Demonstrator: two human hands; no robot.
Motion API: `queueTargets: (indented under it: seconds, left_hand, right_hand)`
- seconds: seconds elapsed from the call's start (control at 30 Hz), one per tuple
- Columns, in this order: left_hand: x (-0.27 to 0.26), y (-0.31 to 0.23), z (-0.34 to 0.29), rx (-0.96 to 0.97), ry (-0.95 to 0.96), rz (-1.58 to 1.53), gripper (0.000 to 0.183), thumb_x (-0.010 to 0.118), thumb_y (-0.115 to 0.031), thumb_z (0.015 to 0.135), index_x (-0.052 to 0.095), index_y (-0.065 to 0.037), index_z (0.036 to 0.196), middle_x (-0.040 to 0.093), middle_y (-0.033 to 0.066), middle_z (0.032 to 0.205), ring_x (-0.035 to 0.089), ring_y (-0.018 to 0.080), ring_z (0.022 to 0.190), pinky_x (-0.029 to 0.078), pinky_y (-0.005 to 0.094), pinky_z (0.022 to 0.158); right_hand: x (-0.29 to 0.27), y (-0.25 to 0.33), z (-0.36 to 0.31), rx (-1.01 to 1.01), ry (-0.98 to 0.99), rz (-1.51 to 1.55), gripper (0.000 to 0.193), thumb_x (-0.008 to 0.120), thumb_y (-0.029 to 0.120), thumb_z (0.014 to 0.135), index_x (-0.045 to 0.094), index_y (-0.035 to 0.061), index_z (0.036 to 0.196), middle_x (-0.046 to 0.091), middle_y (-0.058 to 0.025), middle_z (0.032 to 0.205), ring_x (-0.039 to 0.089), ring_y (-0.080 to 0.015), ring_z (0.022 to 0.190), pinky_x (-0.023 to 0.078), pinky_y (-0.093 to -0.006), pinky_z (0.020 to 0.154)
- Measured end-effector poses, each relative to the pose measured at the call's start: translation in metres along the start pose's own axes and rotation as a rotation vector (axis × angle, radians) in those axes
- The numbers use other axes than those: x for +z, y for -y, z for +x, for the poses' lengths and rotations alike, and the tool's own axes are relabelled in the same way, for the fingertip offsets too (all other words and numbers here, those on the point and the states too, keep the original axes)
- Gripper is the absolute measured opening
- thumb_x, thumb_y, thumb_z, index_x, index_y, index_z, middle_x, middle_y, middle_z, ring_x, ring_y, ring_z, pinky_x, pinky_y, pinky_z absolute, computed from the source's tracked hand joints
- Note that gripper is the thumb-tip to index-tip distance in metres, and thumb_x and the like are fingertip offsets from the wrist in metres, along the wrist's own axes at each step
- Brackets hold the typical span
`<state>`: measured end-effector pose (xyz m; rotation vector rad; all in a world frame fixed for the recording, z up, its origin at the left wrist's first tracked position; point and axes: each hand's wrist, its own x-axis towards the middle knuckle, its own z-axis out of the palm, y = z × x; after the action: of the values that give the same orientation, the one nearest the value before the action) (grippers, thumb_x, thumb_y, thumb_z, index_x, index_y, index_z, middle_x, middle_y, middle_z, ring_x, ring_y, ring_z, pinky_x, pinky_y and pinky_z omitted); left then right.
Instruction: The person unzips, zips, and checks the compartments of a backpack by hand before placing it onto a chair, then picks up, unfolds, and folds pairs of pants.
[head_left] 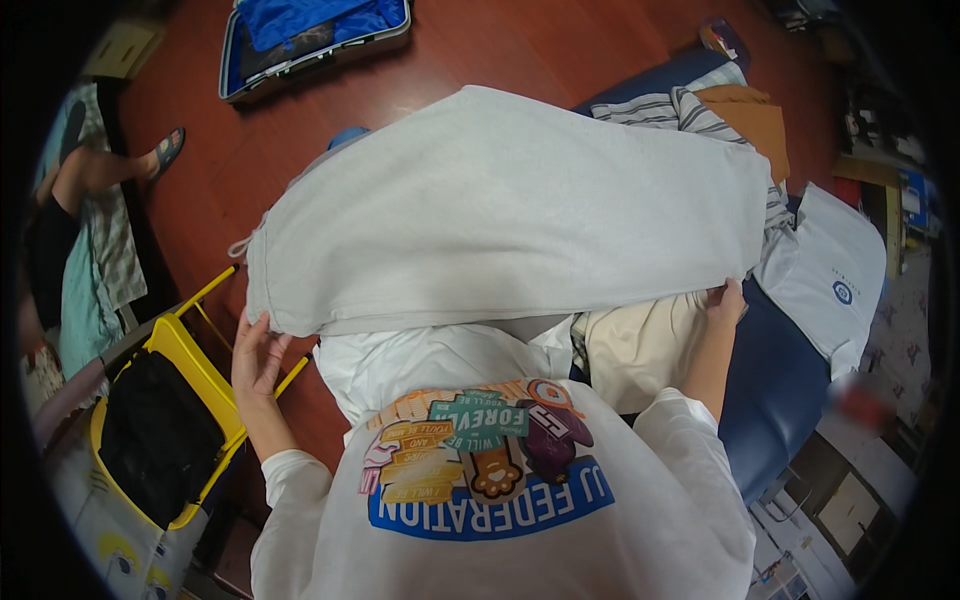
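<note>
A pair of light grey pants (pixel 500 210), folded lengthwise, stretches across in front of me. Its waistband with a drawstring loop lies at the left, and the leg ends at the right. My left hand (pixel 260 355) pinches the near corner of the waistband. At the near corner of the leg end, my right hand (pixel 726 303) grips the fabric, its fingers partly hidden by the cloth. Beneath the right part of the pants lies a cream garment (pixel 640 345).
A dark blue bench (pixel 775 360) at the right bears a striped garment (pixel 650 108), a brown garment (pixel 755 125) and a white shirt (pixel 825 270). An open suitcase (pixel 310 75) lies on the red floor. A yellow chair (pixel 190 380) stands left. Another person's leg (pixel 110 170) shows far left.
</note>
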<state>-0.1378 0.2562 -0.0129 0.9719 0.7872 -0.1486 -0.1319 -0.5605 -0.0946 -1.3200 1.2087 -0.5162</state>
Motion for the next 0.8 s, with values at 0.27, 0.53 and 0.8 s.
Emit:
queueTargets:
  seconds: [0.27, 0.53, 0.8]
  left_hand:
    - [-0.004, -0.012, -0.005, 0.074, -0.015, -0.004, 0.048, 0.058, -0.005, 0.096, 0.047, -0.006, 0.142, 0.058, 0.011, 0.136, 0.057, 0.0226, 0.125, 0.055, 0.0408, 0.098]
    - [-0.028, -0.054, 0.008, 0.236, 0.071, 0.181, 0.052, 0.064, -0.004, 0.093, 0.046, -0.004, 0.141, 0.059, 0.0113, 0.132, 0.061, 0.0223, 0.119, 0.055, 0.0383, 0.098]
    - [0.0, -0.009, -0.002, 0.104, 0.028, 0.27, 0.048, 0.069, -0.009, 0.092, 0.053, -0.005, 0.137, 0.063, 0.0058, 0.129, 0.062, 0.0173, 0.116, 0.05, 0.0375, 0.101]
  right_hand:
    - [0.017, 0.026, 0.012, 0.406, 0.152, 0.421, 0.032, 0.064, 0.018, 0.094, 0.06, 0.0001, 0.119, 0.069, -0.0103, 0.112, 0.067, -0.0272, 0.102, 0.057, -0.0437, 0.095]
    - [-0.027, 0.102, 0.091, 0.193, 0.23, 0.277, 0.04, 0.06, 0.012, 0.092, 0.054, -0.0064, 0.127, 0.064, -0.0205, 0.123, 0.063, -0.0337, 0.114, 0.053, -0.0481, 0.101]
    - [-0.016, 0.059, 0.07, 0.351, 0.029, 0.288, 0.042, 0.057, 0.015, 0.096, 0.051, 0.0013, 0.135, 0.058, -0.0162, 0.135, 0.056, -0.0334, 0.125, 0.049, -0.0507, 0.104]
